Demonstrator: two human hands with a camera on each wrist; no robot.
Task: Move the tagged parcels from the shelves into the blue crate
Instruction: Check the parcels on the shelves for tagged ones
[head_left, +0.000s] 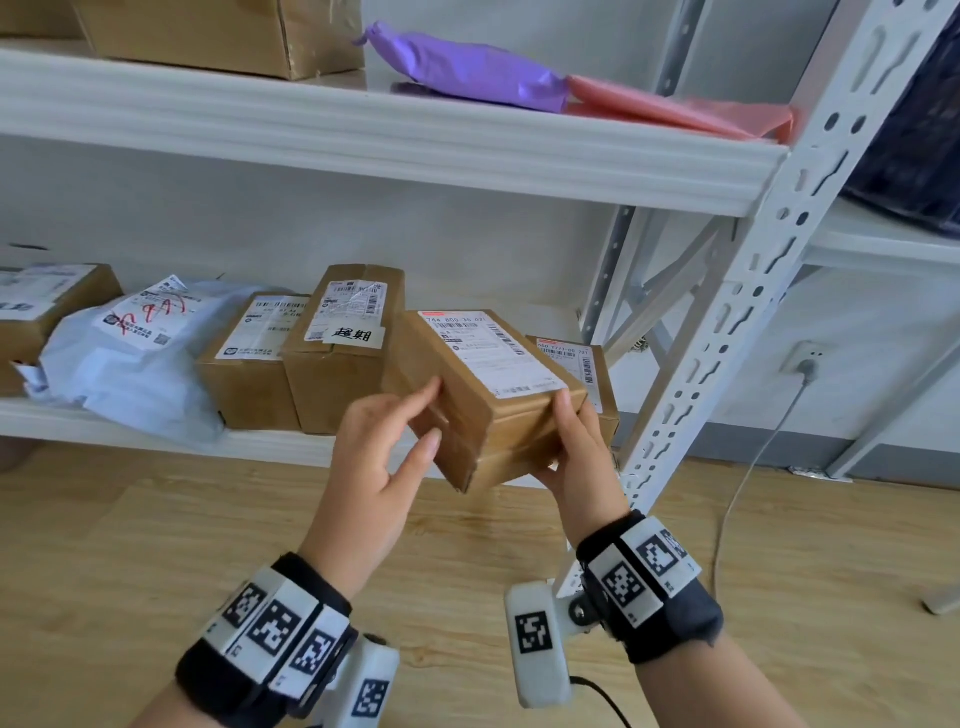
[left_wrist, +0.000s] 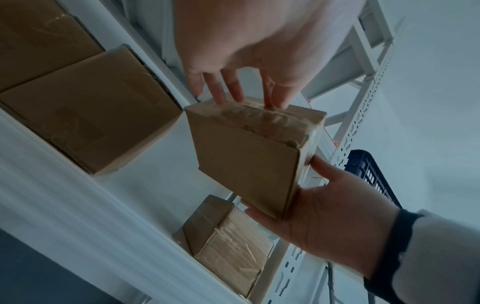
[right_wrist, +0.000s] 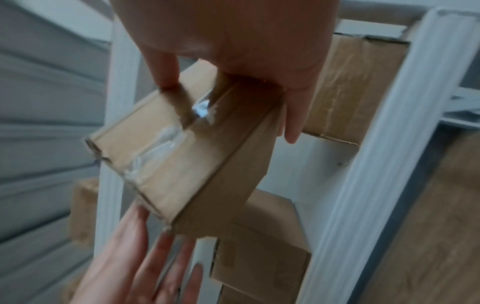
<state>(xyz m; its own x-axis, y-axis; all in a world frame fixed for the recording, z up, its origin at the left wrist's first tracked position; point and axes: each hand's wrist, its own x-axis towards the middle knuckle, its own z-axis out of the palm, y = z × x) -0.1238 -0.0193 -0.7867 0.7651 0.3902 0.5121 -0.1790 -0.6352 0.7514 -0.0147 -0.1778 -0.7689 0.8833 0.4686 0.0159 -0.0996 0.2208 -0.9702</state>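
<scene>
A brown cardboard parcel (head_left: 488, 374) with a white shipping label is held tilted in the air, just in front of the lower shelf (head_left: 156, 426). My right hand (head_left: 571, 447) grips its near right corner, thumb on top and fingers underneath. My left hand (head_left: 400, 426) touches its left side with straight fingers. The left wrist view shows the parcel (left_wrist: 246, 164) between my left hand (left_wrist: 259, 41) and my right hand (left_wrist: 337, 216), with the blue crate (left_wrist: 369, 174) behind. In the right wrist view my right hand (right_wrist: 233, 41) clasps the parcel (right_wrist: 182, 160).
More labelled boxes (head_left: 343, 353) and a white poly bag (head_left: 130, 353) lie on the lower shelf, with one box (head_left: 587, 364) behind the held parcel. Purple (head_left: 467, 67) and pink (head_left: 675, 109) bags lie on the upper shelf. The slotted shelf post (head_left: 753, 312) stands right of my hands.
</scene>
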